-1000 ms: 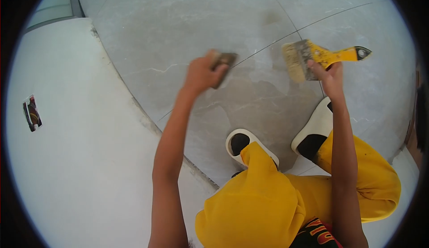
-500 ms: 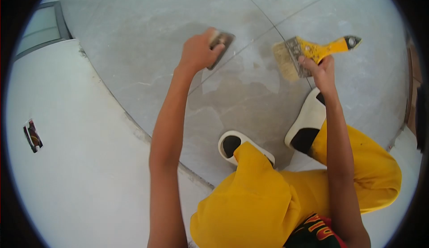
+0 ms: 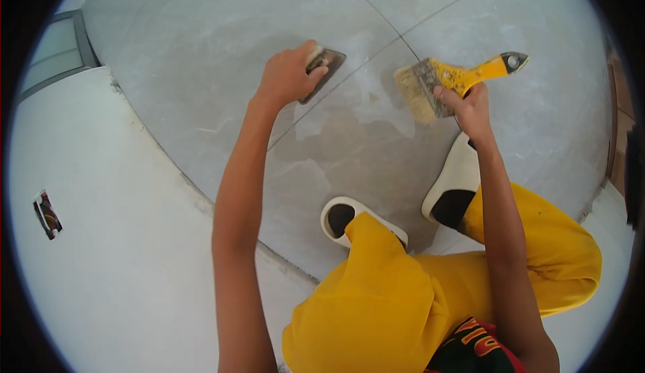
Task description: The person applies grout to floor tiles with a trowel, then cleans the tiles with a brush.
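Observation:
My left hand (image 3: 285, 74) is closed round the grip of a small rectangular hand trowel (image 3: 330, 69), its flat plate low over the tiled floor (image 3: 222, 97), just left of a dark joint line. In my right hand (image 3: 470, 109) is a wide flat brush (image 3: 440, 85) with a yellow, paint-spattered handle and a caked metal band. Its pale bristles point left, close over the floor. The thumb presses on the metal band, while the handle's dark end sticks out to the upper right. A darker, damp-looking patch (image 3: 356, 144) spreads over the floor between the two tools and my feet.
Two dark joint lines cross on the floor above the tools. My white-and-black slippers (image 3: 440, 185) stand below the damp patch. A white wall (image 3: 127, 252) with a cut-out socket hole (image 3: 47, 215) rises on the left, near a grey-framed glass panel (image 3: 64, 50).
The whole view has shifted slightly, so both hands appear a little further left. Each hand keeps hold of its tool, at nearly the same spot over the floor.

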Demonstrator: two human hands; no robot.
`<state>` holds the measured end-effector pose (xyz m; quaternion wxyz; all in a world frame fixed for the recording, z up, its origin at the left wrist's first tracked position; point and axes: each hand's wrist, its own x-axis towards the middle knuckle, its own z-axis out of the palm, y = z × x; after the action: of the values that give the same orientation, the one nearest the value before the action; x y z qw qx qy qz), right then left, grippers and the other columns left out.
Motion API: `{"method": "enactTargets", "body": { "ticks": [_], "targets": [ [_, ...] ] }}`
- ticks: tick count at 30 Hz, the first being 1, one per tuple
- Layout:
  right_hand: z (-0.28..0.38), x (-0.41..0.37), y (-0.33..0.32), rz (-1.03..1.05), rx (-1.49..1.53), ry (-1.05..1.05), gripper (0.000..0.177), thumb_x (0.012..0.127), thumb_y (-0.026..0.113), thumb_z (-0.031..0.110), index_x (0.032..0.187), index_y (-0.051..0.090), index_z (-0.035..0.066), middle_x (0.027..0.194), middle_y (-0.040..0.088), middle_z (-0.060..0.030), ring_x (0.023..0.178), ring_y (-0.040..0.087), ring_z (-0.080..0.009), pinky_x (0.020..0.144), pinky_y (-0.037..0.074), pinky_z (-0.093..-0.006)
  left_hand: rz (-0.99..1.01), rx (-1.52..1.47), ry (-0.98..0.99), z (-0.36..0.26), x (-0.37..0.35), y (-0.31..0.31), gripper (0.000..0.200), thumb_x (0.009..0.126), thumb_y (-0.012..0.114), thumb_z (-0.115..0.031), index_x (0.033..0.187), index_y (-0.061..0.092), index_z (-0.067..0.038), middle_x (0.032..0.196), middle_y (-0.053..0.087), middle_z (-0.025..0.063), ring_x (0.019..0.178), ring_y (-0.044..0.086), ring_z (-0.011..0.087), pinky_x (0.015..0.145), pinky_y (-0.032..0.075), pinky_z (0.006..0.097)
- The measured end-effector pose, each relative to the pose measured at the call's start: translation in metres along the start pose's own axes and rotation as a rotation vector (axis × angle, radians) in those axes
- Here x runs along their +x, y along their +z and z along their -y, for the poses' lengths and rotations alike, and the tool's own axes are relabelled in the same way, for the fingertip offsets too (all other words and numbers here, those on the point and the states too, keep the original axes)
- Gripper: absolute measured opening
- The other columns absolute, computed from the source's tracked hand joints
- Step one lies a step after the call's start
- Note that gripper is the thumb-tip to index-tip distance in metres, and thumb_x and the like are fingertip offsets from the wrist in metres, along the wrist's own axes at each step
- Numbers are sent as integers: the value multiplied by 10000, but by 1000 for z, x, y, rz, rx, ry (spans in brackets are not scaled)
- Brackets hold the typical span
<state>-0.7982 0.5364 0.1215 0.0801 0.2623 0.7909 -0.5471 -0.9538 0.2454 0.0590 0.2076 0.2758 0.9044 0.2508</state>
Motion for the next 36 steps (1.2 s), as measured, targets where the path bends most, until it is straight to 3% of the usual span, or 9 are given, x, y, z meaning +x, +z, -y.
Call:
{"method": "enactTargets", "body": {
  "ticks": [3,10,17,20,21,25,28,31,36],
  "targets": [
    [-2,-1,7,-81,43,-198,299,755,704,120,995,665,-55,791,652,-35,694,561,-92,648,460,-246,69,91,113,-14,24,-7,331,814,675,-314,1007,557,-72,805,649,190,789,603,403,678,460,475],
    [-9,-2,9,33,62,-47,348,762,701,125,1057,652,-55,861,659,-51,751,566,-101,698,465,-265,125,58,117,-16,12,-10,293,827,661,-305,980,554,-79,793,646,178,770,596,397,658,451,473],
    [-8,5,13,19,117,-79,360,764,694,105,1071,638,-75,902,675,-79,789,594,-117,734,480,-271,-178,5,57,-12,41,7,255,840,641,-316,996,568,-127,817,667,143,804,636,352,686,479,459],
    [-6,5,11,26,91,-71,329,765,692,95,1042,648,-77,902,679,-84,788,601,-119,738,484,-275,38,196,231,-39,55,7,271,836,644,-326,1012,566,-136,834,667,146,803,634,359,692,476,469],
    [-6,3,14,-5,81,-97,317,765,692,92,1030,652,-77,895,679,-83,780,600,-117,732,484,-277,-56,49,155,-20,63,2,273,835,644,-316,1020,557,-134,834,667,146,797,631,361,694,473,473],
    [-11,4,7,17,54,50,308,752,708,110,990,662,-79,862,680,-87,752,593,-117,713,483,-285,106,153,184,-37,49,13,347,827,643,-351,1091,566,-141,832,663,153,812,618,383,712,477,465],
    [-15,-1,24,-5,-23,-213,322,736,719,136,979,665,-68,798,667,-79,707,578,-120,667,476,-289,-153,-18,130,-23,55,9,336,832,643,-324,1091,561,-127,812,658,166,788,616,393,702,476,474],
    [-17,-19,29,35,-67,-102,323,723,718,152,974,674,-46,731,636,-57,643,545,-121,609,459,-296,68,120,182,-43,57,8,322,830,649,-302,1083,564,-122,799,657,172,765,614,397,695,475,474],
    [-11,-14,30,-9,-57,-96,320,721,715,160,951,673,-58,715,621,-55,617,521,-115,589,442,-284,-6,60,59,-41,35,10,273,821,659,-291,1008,586,-106,784,662,156,757,622,381,677,477,463]
  ]
}}
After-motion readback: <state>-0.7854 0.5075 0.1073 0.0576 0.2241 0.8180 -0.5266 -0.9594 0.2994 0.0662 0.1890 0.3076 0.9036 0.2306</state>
